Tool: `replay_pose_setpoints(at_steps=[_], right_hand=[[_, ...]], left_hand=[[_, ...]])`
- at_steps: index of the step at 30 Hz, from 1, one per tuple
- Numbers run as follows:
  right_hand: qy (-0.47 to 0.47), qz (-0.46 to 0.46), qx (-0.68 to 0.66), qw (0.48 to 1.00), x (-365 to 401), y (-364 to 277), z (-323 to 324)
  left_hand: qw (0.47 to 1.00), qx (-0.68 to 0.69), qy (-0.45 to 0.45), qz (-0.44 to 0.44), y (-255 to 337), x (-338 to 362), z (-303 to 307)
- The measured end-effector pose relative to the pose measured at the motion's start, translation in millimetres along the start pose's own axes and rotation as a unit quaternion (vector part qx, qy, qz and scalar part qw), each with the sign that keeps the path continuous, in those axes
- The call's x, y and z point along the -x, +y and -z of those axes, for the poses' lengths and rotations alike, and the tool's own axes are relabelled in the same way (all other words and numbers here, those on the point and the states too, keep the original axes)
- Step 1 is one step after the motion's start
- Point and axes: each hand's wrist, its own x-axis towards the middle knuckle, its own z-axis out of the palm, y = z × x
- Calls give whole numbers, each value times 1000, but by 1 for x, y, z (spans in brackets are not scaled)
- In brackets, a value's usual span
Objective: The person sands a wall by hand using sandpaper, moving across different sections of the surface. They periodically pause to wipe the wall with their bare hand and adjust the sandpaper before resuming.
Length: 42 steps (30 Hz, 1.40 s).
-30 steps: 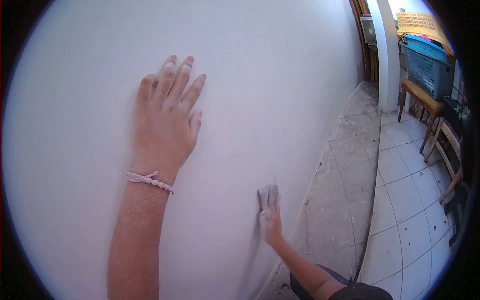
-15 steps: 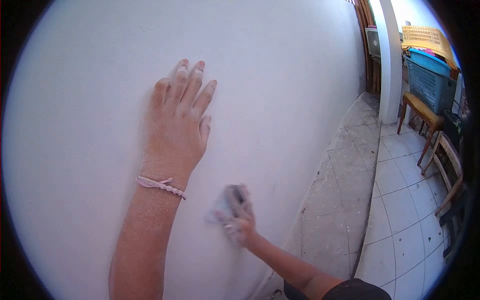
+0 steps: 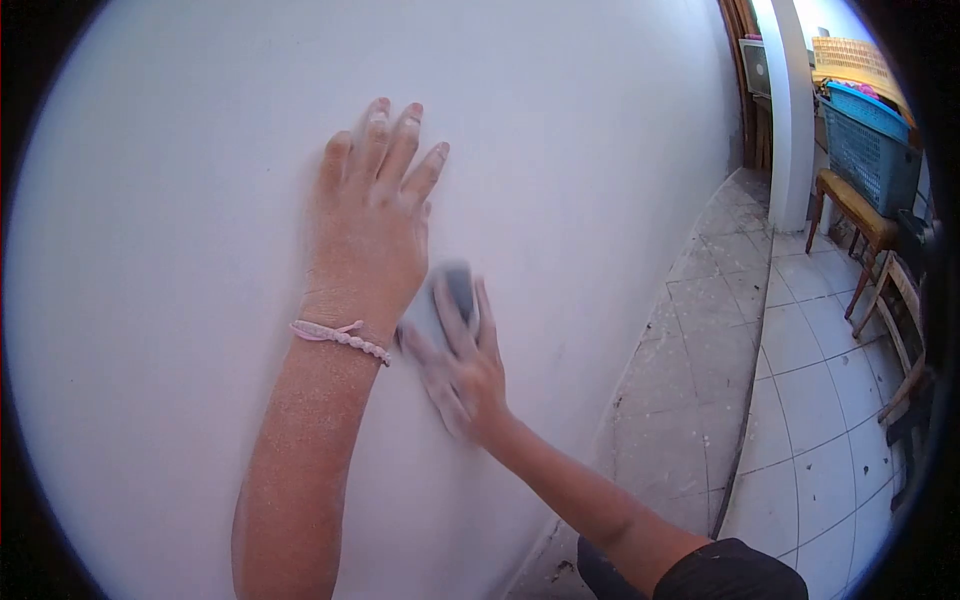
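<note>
My left hand [image 3: 370, 230] lies against the white wall [image 3: 200, 200] with its fingers apart, holding nothing. Pale dust coats its fingertips, and a pink braided bracelet [image 3: 342, 338] circles the wrist. Just right of that wrist, my right hand [image 3: 468, 375] presses a dark grey block [image 3: 458, 290] to the wall, its fingers over the block. A lighter sheet or edge beside the block is too blurred to make out.
A dusty tiled strip [image 3: 670, 400] runs along the wall's foot, with white floor tiles [image 3: 815, 400] beyond. At right stand a white pillar [image 3: 788, 130], a stool [image 3: 855, 210] bearing blue baskets [image 3: 865, 155], and a wooden chair [image 3: 905, 340].
My right hand has moved up the wall with the block, close to my left wrist. My left hand appears slightly higher and further right in view.
</note>
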Motion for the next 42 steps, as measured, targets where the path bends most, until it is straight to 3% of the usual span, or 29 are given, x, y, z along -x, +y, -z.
replay_pose_setpoints(at_steps=[1, 3, 4, 6, 7, 9, 11, 14, 17, 18, 19, 21, 23, 26, 28, 30, 32, 34, 36, 37, 39, 40, 41, 42], right_hand=[[-23, 20, -17, 999, 26, 10, 1], [-16, -33, -30, 999, 103, 74, -16], [-4, -121, -11, 993, 110, 85, -9], [38, -49, -23, 998, 95, 109, 1], [60, -159, -25, 985, 69, 113, -2], [106, -218, -49, 969, 2, 122, -3], [146, -140, -86, 976, -52, 120, -5], [93, -57, -15, 994, -67, 49, -7], [-23, 5, -14, 1000, 2, 16, 3], [-46, 37, -47, 997, 31, 27, 8], [-59, 35, 20, 997, 61, 60, 2], [25, -81, -109, 990, 84, 119, -3], [129, -216, -200, 947, 59, 163, 1], [152, -276, 102, 944, 2, 225, 14], [176, -191, -44, 965, -18, 221, -8], [150, -126, 1, 981, -38, 130, 2], [32, -71, 42, 996, -12, 66, 5], [-27, 26, 12, 999, 47, 52, 7], [-24, 39, 70, 997, 135, 101, -10], [86, -86, -255, 959, 151, 122, -13], [139, -263, -279, 913, 162, 172, -13], [89, -300, 13, 950, 144, 210, -7], [31, -310, 307, 899, 121, 237, -1], [121, -308, 124, 935, 86, 236, 0]], left_hand=[[1000, 2, 4, -2, -1, 0, -1], [1000, 1, 2, -7, -2, -2, 0], [1000, 0, 0, -9, -2, -2, 0], [1000, -11, 2, -9, -1, -2, 0], [1000, -17, 1, -12, 0, -2, 1], [1000, -15, 9, -13, 1, -2, 1], [1000, -12, 13, -20, -1, -3, 2], [1000, 10, 9, -21, -1, -5, 6], [1000, 4, 2, -9, 0, -6, 9], [1000, -15, -2, -7, 1, -6, 9], [999, -36, -5, -6, 2, -7, 9], [999, -36, -11, -4, 5, -7, 8], [999, -44, -22, -8, 7, -5, 7], [998, -51, -29, -16, 9, -5, 7], [999, -37, -24, -15, 9, -7, 7], [999, -44, -3, -26, 8, -6, 6], [998, -58, 4, -22, 9, -5, 4], [997, -75, -8, -8, 11, -4, 4], [999, -52, -9, -9, 14, -4, 8], [999, -45, -8, -8, 14, -5, 11], [999, -49, 1, -8, 15, -4, 6], [999, -48, 5, -11, 14, -4, 4], [998, -55, 6, -12, 14, -3, 3], [998, -60, 7, -16, 14, -3, 3]])
